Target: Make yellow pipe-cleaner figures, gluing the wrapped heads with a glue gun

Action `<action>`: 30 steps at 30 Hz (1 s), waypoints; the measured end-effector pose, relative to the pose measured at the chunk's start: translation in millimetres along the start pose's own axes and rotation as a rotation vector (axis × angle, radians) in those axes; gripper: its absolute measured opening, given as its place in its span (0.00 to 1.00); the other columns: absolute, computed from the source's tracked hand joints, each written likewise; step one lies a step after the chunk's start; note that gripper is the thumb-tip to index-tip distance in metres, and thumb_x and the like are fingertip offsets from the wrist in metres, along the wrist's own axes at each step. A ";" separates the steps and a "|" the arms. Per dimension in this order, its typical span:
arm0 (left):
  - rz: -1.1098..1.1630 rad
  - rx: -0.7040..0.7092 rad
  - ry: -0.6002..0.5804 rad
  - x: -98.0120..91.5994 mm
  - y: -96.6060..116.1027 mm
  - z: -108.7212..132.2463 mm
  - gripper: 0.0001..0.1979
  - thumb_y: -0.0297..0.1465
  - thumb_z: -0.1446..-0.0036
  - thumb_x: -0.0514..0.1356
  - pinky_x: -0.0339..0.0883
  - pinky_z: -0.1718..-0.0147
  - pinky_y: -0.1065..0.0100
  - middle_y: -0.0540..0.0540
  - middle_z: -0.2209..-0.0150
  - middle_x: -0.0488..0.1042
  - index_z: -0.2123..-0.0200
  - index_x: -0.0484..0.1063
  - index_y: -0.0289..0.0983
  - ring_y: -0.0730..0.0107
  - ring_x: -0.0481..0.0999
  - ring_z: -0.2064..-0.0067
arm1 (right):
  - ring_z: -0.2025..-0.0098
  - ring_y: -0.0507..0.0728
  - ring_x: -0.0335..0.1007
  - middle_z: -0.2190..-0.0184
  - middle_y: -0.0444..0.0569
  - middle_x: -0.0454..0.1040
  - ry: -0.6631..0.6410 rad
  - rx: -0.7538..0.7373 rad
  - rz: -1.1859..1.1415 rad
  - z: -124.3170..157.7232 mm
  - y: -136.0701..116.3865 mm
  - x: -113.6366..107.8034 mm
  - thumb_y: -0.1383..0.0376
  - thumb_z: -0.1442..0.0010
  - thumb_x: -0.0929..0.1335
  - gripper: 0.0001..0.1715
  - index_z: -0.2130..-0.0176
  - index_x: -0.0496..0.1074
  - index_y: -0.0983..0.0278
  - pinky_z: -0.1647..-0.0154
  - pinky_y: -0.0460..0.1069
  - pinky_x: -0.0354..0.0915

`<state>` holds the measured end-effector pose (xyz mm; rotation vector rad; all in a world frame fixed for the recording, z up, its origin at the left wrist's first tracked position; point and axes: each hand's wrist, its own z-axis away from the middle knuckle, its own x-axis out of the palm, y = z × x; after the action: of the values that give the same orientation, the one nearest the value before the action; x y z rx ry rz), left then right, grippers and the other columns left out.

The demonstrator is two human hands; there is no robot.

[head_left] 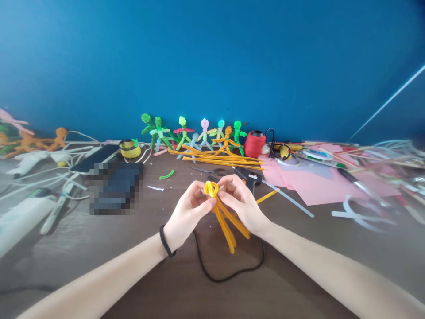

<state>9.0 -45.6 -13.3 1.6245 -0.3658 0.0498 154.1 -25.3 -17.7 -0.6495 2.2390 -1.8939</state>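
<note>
Both my hands meet over the middle of the table, around a bundle of yellow pipe cleaners (226, 226). Its upper end is bent into a small rounded loop (211, 189), and the loose ends fan down toward me. My left hand (190, 208) pinches the loop from the left, with the thumb just under it. From the other side, the fingertips of my right hand (241, 200) close on the loop's right edge. Just behind my right hand lies a black glue gun (251, 176), partly hidden, and its dark cord (229, 278) curves below my hands.
Pipe-cleaner figures (182, 133) stand along the blue wall. Orange pipe cleaners (215, 157) lie before them, beside a red spool (255, 144). Scissors (217, 171) rest behind my hands. Pink paper (318, 186) spreads at right; phones (117, 188) and white cables (71, 177) are at left.
</note>
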 end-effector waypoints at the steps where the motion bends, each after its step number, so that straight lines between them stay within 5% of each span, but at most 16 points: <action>1: -0.024 0.019 0.027 0.3 1.0 -0.1 0.07 0.27 0.53 0.62 0.61 0.67 0.73 0.52 0.68 0.69 0.71 0.64 0.37 0.75 0.68 0.65 | 0.74 0.48 0.59 0.74 0.41 0.64 0.002 -0.015 0.009 0.9 -0.9 1.4 0.62 0.46 0.67 0.10 0.66 0.61 0.62 0.75 0.45 0.56; 7: -0.019 0.011 0.027 -3.7 3.3 -2.4 0.09 0.27 0.54 0.62 0.61 0.66 0.72 0.52 0.68 0.68 0.68 0.64 0.38 0.74 0.67 0.65 | 0.68 0.50 0.62 0.70 0.44 0.65 -0.034 -0.059 0.100 2.4 4.3 4.1 0.63 0.46 0.67 0.08 0.66 0.63 0.63 0.66 0.47 0.60; 30: 0.285 -0.186 -0.146 -19.5 -0.8 -13.7 0.04 0.27 0.54 0.63 0.61 0.64 0.71 0.51 0.70 0.70 0.74 0.70 0.35 0.76 0.68 0.68 | 0.75 0.49 0.60 0.77 0.41 0.63 -0.046 0.046 0.038 0.7 8.3 3.1 0.58 0.49 0.69 0.13 0.72 0.61 0.63 0.74 0.46 0.59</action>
<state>-6.7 -28.1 -17.7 1.3860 -0.6933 0.1104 149.6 -26.2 -25.3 -0.6323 2.1580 -1.8874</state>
